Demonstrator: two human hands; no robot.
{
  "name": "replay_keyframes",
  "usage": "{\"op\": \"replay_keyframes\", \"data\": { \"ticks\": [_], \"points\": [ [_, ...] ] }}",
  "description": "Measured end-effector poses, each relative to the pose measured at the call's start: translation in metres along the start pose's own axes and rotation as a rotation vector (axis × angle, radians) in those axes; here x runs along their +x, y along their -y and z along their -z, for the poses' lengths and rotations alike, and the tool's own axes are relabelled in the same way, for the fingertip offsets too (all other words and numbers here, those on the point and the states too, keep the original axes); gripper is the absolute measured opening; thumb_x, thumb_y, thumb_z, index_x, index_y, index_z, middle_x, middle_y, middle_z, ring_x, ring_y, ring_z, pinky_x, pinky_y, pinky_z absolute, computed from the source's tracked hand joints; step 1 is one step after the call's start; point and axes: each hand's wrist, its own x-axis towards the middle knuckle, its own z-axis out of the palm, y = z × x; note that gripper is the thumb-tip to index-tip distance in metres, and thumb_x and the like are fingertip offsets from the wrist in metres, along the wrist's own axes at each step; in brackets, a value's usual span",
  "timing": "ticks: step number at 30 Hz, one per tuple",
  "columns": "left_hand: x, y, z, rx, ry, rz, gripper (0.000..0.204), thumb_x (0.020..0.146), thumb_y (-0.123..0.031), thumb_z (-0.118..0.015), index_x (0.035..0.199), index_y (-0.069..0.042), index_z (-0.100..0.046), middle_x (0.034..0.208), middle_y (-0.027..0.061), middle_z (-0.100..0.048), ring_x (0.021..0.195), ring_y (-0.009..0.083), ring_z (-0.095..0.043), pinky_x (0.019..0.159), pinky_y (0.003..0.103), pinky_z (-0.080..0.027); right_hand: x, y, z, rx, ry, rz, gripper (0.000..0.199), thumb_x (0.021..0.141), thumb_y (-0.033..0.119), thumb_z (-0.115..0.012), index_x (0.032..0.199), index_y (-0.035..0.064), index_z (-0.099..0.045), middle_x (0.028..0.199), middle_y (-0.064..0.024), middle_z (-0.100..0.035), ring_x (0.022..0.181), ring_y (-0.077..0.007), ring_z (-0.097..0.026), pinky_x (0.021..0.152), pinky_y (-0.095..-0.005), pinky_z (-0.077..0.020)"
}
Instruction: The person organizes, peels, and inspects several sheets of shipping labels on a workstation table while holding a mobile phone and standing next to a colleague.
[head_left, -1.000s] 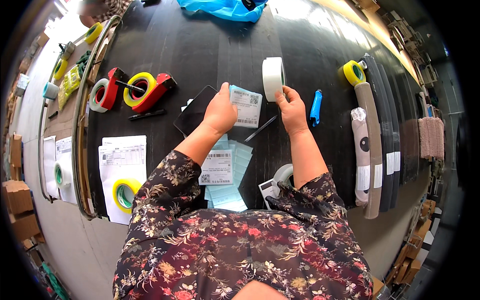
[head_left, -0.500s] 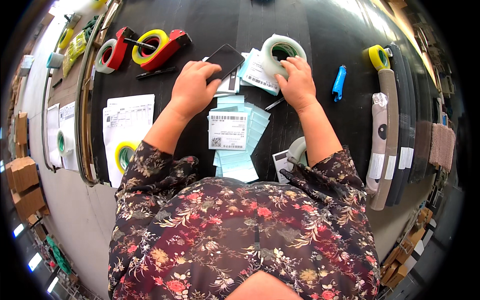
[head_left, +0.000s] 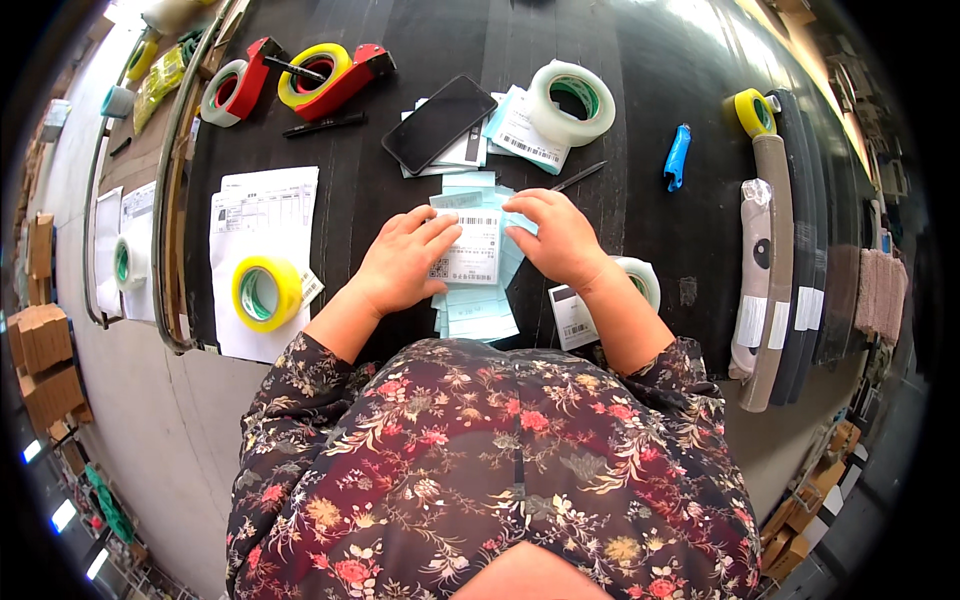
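A white shipping label [head_left: 472,255] with a barcode and a square code lies on top of a fanned pile of pale blue label sheets [head_left: 480,312] on the black table. My left hand [head_left: 400,262] rests over the label's left edge, fingers stretched out. At the pile's upper right is my right hand [head_left: 560,238], its fingers bent but apart, touching the blue sheets. Beyond the hands, a black phone [head_left: 438,125] lies across one stack of labels. A large clear tape roll [head_left: 543,110] sits on another label stack [head_left: 520,138] beside it.
Two red tape dispensers [head_left: 345,88] lie far left, near a black marker [head_left: 325,125]. Printed sheets [head_left: 235,300] carry a yellow tape roll [head_left: 266,293]. A pen [head_left: 580,175], blue cutter [head_left: 678,158], another clear roll [head_left: 645,280] and long rolled material [head_left: 770,280] are rightward.
Both hands have drawn back toward me onto the label pile. My left hand has left the phone, and my right hand has let go of the clear tape roll.
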Motion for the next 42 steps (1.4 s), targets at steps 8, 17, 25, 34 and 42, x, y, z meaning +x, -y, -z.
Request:
{"op": "replay_keyframes", "data": {
  "ticks": [8, 17, 25, 34, 42],
  "points": [
    [-0.008, 0.011, 0.0, -0.188, -0.225, 0.034, 0.029, 0.079, -0.008, -0.069, 0.107, -0.006, -0.064, 0.104, 0.0115, -0.067, 0.1, 0.0301, -0.062, 0.087, 0.04, -0.048, -0.005, -0.003, -0.006, 0.144, -0.06, -0.065, 0.025, 0.083, 0.015, -0.067, 0.106, 0.0053, -0.067, 0.111, -0.012, -0.064, 0.107, -0.0312, -0.059, 0.093, -0.0387, -0.0475],
    [0.0, 0.017, 0.004, -0.555, -0.707, 0.296, 0.018, 0.088, -0.001, -0.06, 0.104, -0.001, -0.067, 0.09, 0.0153, -0.069, 0.078, 0.0251, -0.068, 0.071, 0.029, -0.052, 0.002, 0.008, -0.018, 0.299, -0.072, -0.129, 0.043, 0.083, 0.014, -0.068, 0.124, 0.0043, -0.057, 0.119, -0.014, -0.061, 0.107, -0.0283, -0.061, 0.091, -0.0373, -0.0488],
    [0.004, 0.019, 0.006, -0.75, -0.753, 0.39, 0.019, 0.092, -0.002, -0.058, 0.109, 0.0, -0.065, 0.09, 0.0071, -0.069, 0.08, 0.0111, -0.064, 0.074, 0.024, -0.05, 0.006, 0.007, -0.043, 0.576, -0.042, -0.308, 0.055, 0.082, 0.01, -0.069, 0.133, -0.001, -0.049, 0.111, -0.0174, -0.066, 0.1, -0.0234, -0.066, 0.089, -0.0339, -0.0509],
    [-0.02, 0.03, 0.007, -1.28, -0.571, 0.592, 0.046, 0.089, 0.0, -0.059, 0.132, 0.005, -0.043, 0.1, 0.0093, -0.065, 0.093, 0.0138, -0.062, 0.086, 0.026, -0.049, 0.008, -0.003, -0.013, 0.925, 0.267, -0.363, 0.045, 0.085, -0.002, -0.061, 0.129, -0.0021, -0.054, 0.114, -0.01, -0.065, 0.101, -0.0145, -0.062, 0.091, -0.0299, -0.0499],
    [-0.041, 0.016, 0.016, -1.102, -0.365, 0.434, 0.085, 0.075, -0.002, -0.077, 0.146, -0.002, -0.03, 0.126, 0.014, -0.055, 0.115, 0.0211, -0.055, 0.1, 0.035, -0.044, 0.001, 0.008, 0.0, 0.471, 0.157, -0.047, 0.037, 0.08, -0.001, -0.059, 0.113, 0.0134, -0.068, 0.105, -0.0094, -0.067, 0.095, -0.0222, -0.065, 0.084, -0.0331, -0.0511]
  ]
}}
